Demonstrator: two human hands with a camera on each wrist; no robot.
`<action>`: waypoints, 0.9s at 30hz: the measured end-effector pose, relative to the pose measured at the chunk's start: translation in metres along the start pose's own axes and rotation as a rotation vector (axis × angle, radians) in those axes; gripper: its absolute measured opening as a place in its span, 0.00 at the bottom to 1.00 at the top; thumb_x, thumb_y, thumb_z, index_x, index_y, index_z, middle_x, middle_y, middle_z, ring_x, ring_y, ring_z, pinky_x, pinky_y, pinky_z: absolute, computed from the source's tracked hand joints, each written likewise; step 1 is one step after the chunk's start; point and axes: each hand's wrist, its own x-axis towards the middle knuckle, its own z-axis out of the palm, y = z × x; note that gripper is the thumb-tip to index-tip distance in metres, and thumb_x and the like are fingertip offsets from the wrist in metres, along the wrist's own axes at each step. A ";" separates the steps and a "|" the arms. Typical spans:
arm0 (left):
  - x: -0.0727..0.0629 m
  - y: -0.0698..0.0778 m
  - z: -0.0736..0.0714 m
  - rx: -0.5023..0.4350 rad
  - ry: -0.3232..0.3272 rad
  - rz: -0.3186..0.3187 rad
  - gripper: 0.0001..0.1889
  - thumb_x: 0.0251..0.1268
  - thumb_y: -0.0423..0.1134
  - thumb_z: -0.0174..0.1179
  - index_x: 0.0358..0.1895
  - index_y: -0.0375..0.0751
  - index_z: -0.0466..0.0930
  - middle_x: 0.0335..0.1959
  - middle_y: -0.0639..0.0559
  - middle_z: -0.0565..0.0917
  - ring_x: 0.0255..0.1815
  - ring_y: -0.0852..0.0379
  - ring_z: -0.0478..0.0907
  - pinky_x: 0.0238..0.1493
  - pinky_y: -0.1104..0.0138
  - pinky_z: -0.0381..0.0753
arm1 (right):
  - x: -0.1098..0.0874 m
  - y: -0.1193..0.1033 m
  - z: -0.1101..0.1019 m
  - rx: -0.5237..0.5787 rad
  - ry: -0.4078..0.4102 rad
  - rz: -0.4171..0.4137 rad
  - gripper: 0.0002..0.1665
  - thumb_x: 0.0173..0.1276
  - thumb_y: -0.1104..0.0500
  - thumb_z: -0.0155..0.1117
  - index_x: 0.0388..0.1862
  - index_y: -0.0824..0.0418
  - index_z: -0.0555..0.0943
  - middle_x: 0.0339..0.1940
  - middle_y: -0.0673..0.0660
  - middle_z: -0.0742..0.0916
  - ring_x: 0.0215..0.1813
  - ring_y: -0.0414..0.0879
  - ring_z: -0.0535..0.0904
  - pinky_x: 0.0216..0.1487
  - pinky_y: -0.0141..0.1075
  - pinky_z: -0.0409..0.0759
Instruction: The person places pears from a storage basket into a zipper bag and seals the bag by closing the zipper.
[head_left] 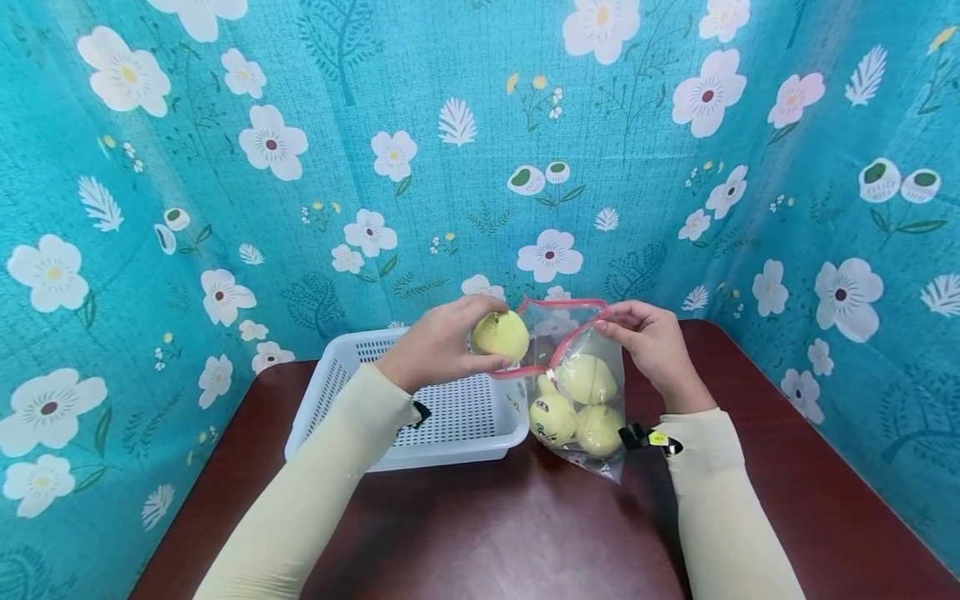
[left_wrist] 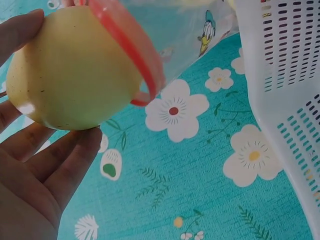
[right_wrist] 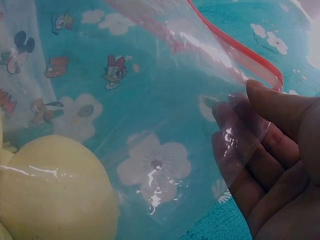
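My left hand [head_left: 438, 346] grips a round yellow pear [head_left: 500, 337] between thumb and fingers, its short stem showing. The pear is at the open mouth of a clear zip bag [head_left: 543, 325]. In the left wrist view the bag's red zip edge [left_wrist: 135, 55] overlaps the side of the pear [left_wrist: 72, 70]. With thumb and fingers, my right hand [head_left: 652, 346] pinches the bag's upper right corner and holds the bag up. Several yellow pears [head_left: 587, 380] sit in the bottom of the bag. Cartoon figures [right_wrist: 115, 70] are printed on its film.
A white slotted plastic basket [head_left: 457, 457] stands on the dark red-brown table [head_left: 480, 533], just left of the bag and under my left forearm. Blue-green flowered cloth [head_left: 465, 200] hangs behind the table and on both sides.
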 end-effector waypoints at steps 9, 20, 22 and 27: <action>0.008 0.001 0.012 -0.017 -0.050 -0.002 0.35 0.57 0.57 0.68 0.67 0.48 0.70 0.59 0.55 0.77 0.51 0.62 0.74 0.46 0.68 0.77 | 0.000 -0.001 0.000 0.007 -0.006 -0.007 0.16 0.63 0.58 0.71 0.43 0.69 0.84 0.35 0.53 0.88 0.43 0.44 0.81 0.40 0.30 0.79; 0.007 -0.005 0.025 -0.008 -0.090 -0.013 0.34 0.56 0.55 0.70 0.65 0.46 0.73 0.54 0.56 0.78 0.48 0.65 0.74 0.46 0.73 0.76 | -0.002 -0.002 0.001 -0.009 -0.010 -0.010 0.14 0.63 0.60 0.71 0.44 0.69 0.84 0.35 0.52 0.88 0.42 0.43 0.81 0.38 0.31 0.78; 0.007 -0.005 0.026 0.004 -0.090 -0.013 0.33 0.56 0.55 0.70 0.64 0.47 0.73 0.54 0.56 0.78 0.50 0.64 0.74 0.48 0.73 0.75 | -0.002 -0.002 0.002 -0.009 -0.011 -0.010 0.14 0.63 0.61 0.71 0.44 0.69 0.84 0.35 0.53 0.88 0.41 0.43 0.81 0.37 0.31 0.78; 0.008 -0.004 0.029 0.007 -0.092 0.014 0.31 0.56 0.55 0.70 0.62 0.48 0.74 0.53 0.56 0.79 0.52 0.62 0.72 0.48 0.70 0.75 | -0.002 -0.003 0.002 -0.005 -0.017 -0.011 0.14 0.63 0.61 0.71 0.43 0.70 0.84 0.36 0.53 0.89 0.40 0.42 0.80 0.34 0.32 0.77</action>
